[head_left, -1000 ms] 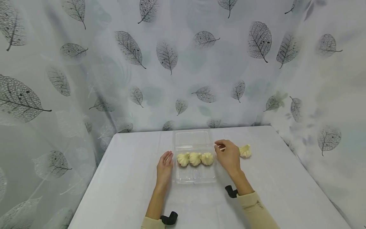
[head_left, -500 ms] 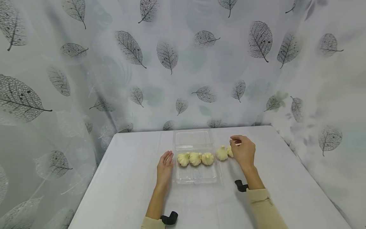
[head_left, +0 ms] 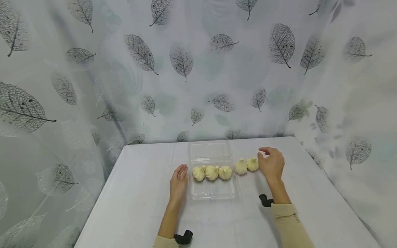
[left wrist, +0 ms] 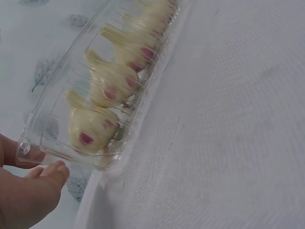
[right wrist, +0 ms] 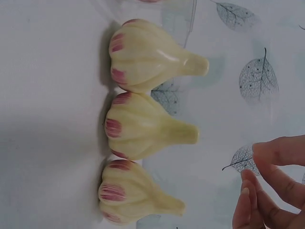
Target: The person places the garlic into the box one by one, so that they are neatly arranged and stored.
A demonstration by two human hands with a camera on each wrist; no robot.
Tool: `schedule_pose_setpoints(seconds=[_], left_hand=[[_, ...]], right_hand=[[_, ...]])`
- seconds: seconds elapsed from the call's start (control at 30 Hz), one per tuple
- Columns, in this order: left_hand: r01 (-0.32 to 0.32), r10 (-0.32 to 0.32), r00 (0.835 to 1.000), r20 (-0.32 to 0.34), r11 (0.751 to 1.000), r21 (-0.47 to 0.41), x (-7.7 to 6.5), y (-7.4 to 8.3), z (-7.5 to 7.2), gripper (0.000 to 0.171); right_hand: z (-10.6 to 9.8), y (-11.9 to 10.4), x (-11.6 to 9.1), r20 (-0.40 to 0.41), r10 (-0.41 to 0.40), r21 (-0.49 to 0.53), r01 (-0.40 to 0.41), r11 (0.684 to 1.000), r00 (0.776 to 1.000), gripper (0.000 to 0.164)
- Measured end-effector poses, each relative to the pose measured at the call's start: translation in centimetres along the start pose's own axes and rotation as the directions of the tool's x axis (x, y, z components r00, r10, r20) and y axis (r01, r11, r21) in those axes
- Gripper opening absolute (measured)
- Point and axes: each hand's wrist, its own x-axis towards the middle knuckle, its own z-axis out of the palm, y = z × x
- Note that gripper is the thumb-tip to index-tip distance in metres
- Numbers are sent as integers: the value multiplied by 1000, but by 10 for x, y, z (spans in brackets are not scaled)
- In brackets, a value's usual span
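- We see the left hand (head_left: 178, 184), fingers relaxed, beside the clear container (head_left: 212, 193).
- The right hand (head_left: 273, 165) curves loosely, gripping nothing, near three bulbs (right wrist: 151, 126) lined up outside on the table (head_left: 139, 199).
- Inside, we count three garlic bulbs (head_left: 212, 173) in a row; the lid (head_left: 208, 150) lies open.

Three cream garlic bulbs (right wrist: 145, 126) with pink patches stand in a touching row on the white bench (right wrist: 43, 119). Near them, the right hand (right wrist: 285, 187), fingers loosely bent, hangs before a leaf-print curtain (right wrist: 224, 76).
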Motion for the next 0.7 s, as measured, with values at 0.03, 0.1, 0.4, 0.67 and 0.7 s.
schedule_pose_setpoints(seconds=[0.03,0.1,0.4,0.67,0.7], left_hand=[[-3,3,1000,1,1000,3,0,0,0,54],[-6,6,1000,-2,1000,3,-1,0,0,54],[-18,18,1000,0,1000,0,-2,0,0,55],[-8,8,1000,-4,1000,9,-1,-1,-1,55],[-3,3,1000,-6,1000,7,0,-1,-1,54]], right_hand=[[-1,2,0,5,15,-13,-15,1000,1000,18],[-2,5,1,13,45,-38,-44,998,999,21],[-9,20,3,66,147,-104,-140,985,987,33],[-11,28,4,129,228,-141,-210,968,965,36],[-11,29,4,135,234,-143,-215,966,963,36]])
